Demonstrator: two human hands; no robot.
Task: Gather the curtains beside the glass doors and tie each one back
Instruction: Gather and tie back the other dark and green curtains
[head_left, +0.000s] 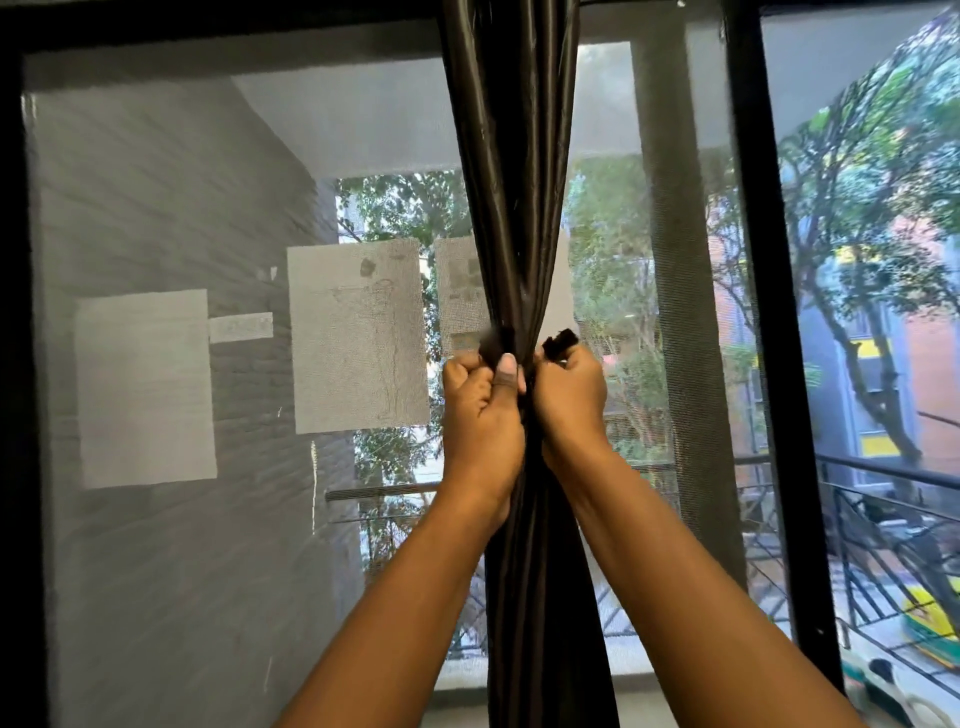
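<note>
A dark brown satin curtain (511, 171) hangs in the middle of the view, gathered into a narrow bundle pinched at hand height. A dark tie strap wraps the bundle; one end (560, 341) sticks up from my right fist, the other end (491, 343) is blurred above my left fist. My left hand (480, 410) is closed on the left end of the tie, thumb pressed against the curtain. My right hand (569, 400) is closed on the right end. Both fists touch the curtain from either side. Below the hands the curtain falls straight down between my forearms.
Behind the curtain is a mesh-screened glass door (208, 208) with a black frame; a vertical black frame bar (769, 312) stands to the right. Several paper sheets (356, 335) are stuck on the screen at left. A balcony railing (883, 519) and street lie outside.
</note>
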